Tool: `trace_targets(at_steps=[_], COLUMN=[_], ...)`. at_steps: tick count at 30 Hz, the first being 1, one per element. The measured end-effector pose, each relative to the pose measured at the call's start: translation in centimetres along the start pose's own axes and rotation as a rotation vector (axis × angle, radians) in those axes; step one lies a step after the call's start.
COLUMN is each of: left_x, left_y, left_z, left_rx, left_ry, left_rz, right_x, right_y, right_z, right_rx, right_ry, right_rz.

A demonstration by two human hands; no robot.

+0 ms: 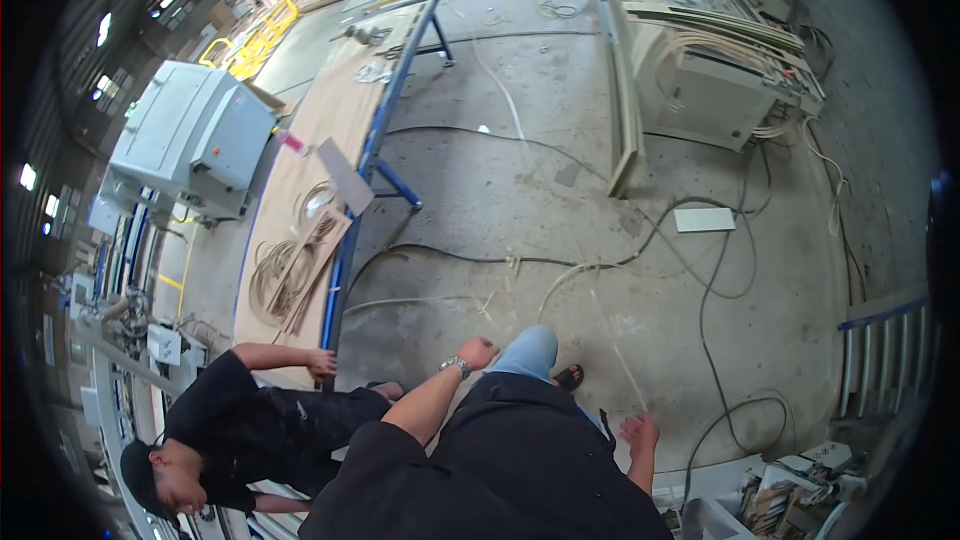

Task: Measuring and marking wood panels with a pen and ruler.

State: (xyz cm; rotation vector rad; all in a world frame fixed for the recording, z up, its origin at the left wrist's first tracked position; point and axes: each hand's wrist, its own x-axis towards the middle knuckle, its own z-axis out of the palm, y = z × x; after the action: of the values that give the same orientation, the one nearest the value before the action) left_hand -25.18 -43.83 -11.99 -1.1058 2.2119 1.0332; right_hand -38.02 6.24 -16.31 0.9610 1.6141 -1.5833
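My left hand [478, 352], with a metal watch [456, 366] on its wrist, hangs in front of my body beside my jeans-clad leg [530, 348]. Its fingers are loosely curled in and nothing shows in them. On the other side my right hand [640, 430] hangs low, away from my body. Its fingers are bent but apart, and it holds nothing. Neither hand touches any object. Nearest on the left stands a long table [262, 285] with a blue frame, bearing coiled strips [275, 280], thin wooden strips [318, 265] and a flat board [345, 178].
A co-worker in black [240, 420] stands close at my left by the table's end. Dark cables [490, 259] and hoses cross the concrete floor ahead. A white panel [704, 220] lies on the floor. Farther right stands a grey machine [700, 95]; a rack [885, 350] is at the right.
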Motion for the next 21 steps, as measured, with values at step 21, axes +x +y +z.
trace_targets(at_steps=[21], left_x=[51.6], left_y=[47.9], left_z=[17.1], left_rx=[0.747], left_ry=[-0.319], left_rz=[0.884], right_x=[4.3], right_y=[-14.5], right_z=[9.1], right_rx=[-0.418], right_ry=[0.545], right_rz=[0.125])
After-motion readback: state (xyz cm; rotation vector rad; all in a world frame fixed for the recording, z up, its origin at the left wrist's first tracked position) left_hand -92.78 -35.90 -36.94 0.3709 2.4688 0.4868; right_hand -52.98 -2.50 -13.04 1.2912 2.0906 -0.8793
